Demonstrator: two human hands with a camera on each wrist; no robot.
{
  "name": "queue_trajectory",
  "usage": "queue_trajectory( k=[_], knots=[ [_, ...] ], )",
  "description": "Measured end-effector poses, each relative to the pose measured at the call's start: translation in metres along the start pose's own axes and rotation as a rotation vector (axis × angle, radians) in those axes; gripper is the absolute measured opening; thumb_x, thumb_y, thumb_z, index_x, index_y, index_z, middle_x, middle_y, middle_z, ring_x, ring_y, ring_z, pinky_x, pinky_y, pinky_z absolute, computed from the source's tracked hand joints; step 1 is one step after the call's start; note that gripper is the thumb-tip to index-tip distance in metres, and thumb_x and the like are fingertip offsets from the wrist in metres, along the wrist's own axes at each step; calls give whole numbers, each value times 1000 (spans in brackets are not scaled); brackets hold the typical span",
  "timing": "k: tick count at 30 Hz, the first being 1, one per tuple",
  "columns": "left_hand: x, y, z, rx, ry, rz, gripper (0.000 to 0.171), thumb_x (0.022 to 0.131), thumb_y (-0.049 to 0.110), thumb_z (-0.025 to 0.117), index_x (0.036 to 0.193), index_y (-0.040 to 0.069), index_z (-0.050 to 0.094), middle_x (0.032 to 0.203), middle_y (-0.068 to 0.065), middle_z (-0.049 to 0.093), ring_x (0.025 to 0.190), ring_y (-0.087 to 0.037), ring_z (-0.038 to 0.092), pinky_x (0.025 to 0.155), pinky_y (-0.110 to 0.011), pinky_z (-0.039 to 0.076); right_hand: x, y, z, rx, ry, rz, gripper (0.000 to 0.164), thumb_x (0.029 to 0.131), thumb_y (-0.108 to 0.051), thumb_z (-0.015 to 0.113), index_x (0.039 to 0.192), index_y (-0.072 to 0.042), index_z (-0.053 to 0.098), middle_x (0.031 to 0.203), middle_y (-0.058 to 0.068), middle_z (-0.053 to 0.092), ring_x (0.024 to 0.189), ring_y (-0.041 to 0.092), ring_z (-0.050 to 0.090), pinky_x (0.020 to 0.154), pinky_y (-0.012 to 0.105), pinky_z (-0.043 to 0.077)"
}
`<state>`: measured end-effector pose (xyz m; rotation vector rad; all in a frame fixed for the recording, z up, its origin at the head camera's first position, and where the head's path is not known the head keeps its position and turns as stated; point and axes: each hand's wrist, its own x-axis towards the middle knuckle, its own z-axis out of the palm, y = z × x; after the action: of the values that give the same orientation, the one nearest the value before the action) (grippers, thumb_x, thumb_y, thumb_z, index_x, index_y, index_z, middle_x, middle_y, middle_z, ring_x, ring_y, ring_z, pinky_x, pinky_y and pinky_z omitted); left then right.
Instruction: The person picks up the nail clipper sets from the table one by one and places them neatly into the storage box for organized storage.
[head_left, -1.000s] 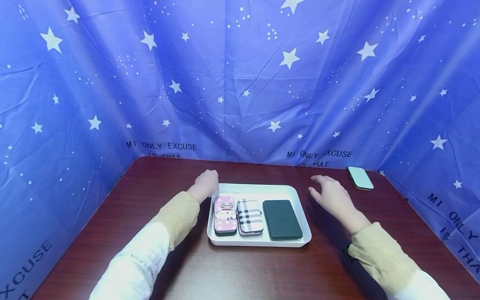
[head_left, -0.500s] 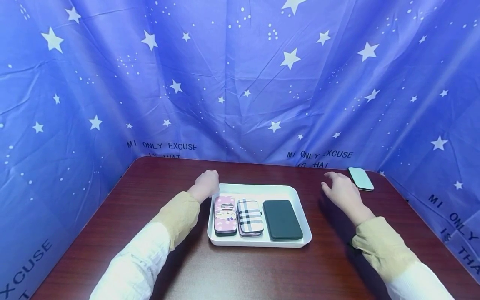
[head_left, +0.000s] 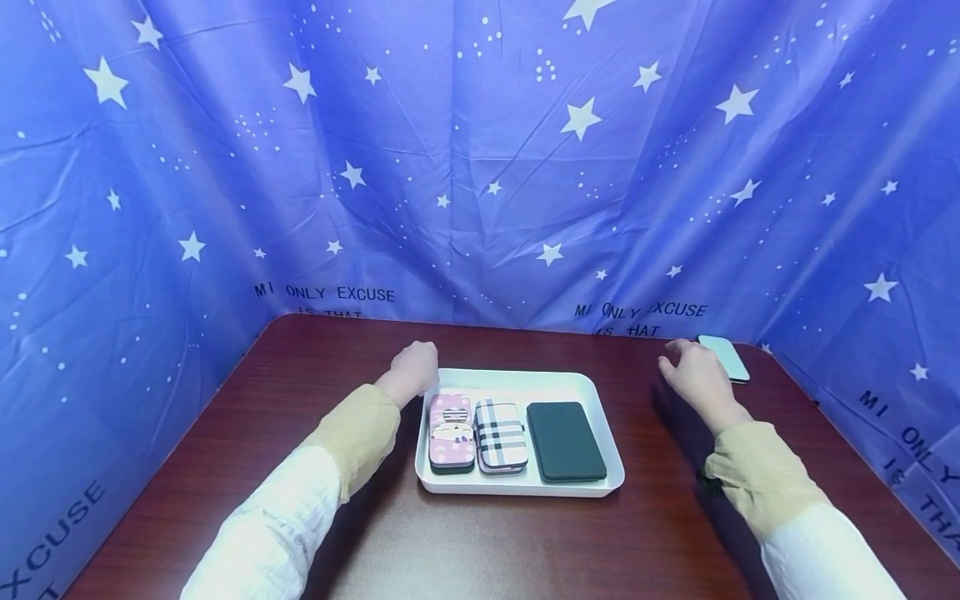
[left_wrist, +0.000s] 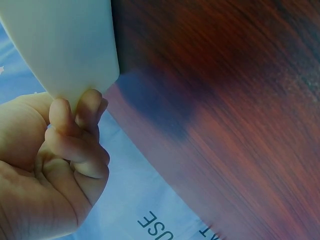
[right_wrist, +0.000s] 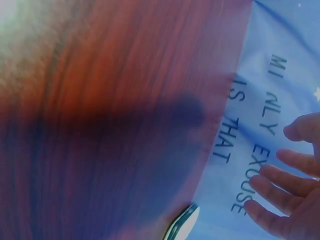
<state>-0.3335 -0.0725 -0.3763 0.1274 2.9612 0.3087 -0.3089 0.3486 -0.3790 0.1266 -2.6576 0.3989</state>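
My left hand (head_left: 413, 367) pinches the far left corner of a white tray (head_left: 525, 381); in the left wrist view its thumb and curled fingers close on the tray (left_wrist: 70, 45) wall. Inside the tray lie a pink patterned case (head_left: 452, 454), a plaid case (head_left: 501, 435) and a larger dark green flat case (head_left: 566, 442), side by side. My right hand (head_left: 697, 379) hovers over the table, just left of a mint-green flat case (head_left: 726, 358). Its fingers are spread and bent loosely, holding nothing. Only an end of the mint-green case (right_wrist: 185, 222) shows in the right wrist view.
The dark red-brown wooden table (head_left: 480, 542) carries the tray near its middle. Blue curtains (head_left: 480, 167) with white stars and printed words hang along the table's back and sides. The mint-green case lies by the far right corner of the table.
My right hand has moved right and slightly away from the tray, closer to the mint-green case. The left hand keeps its hold on the tray, which stays in place.
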Motion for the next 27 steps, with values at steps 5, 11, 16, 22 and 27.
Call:
queue_trajectory(
  k=[5,11,16,22,27],
  knots=[
    [1,-1,0,-5,-3,0,32,76,-8,66,107,0,66,87,-11,63,67,-22,57,47,-28,45,3,12,2,-12,-7,42,30,89,-13,61,104,13,63,97,34,66,87,51,63,72,60,50],
    [2,-2,0,-1,-1,1,35,75,-8,66,109,-1,65,88,-11,64,67,-22,57,48,-28,47,4,24,4,-29,-17,91,30,90,-13,59,103,13,63,98,36,65,88,53,63,69,61,50],
    [2,-1,0,-4,-5,-6,35,75,-8,67,109,0,65,87,-11,64,68,-23,58,49,-28,47,6,32,1,-37,-15,159,31,89,-16,55,103,11,63,100,35,65,90,55,62,67,61,50],
    [1,-1,-1,-11,-13,-6,35,76,-8,66,110,0,65,88,-11,64,67,-23,59,48,-28,47,11,45,-5,-50,-66,299,38,90,-20,51,110,12,59,107,43,58,93,61,58,65,64,48],
    [2,-1,1,-5,-11,-6,34,75,-8,67,107,0,66,87,-11,64,67,-23,58,48,-28,47,14,58,-12,-58,-99,376,44,90,-21,48,117,13,55,113,46,53,99,61,55,67,64,48]
  ],
)
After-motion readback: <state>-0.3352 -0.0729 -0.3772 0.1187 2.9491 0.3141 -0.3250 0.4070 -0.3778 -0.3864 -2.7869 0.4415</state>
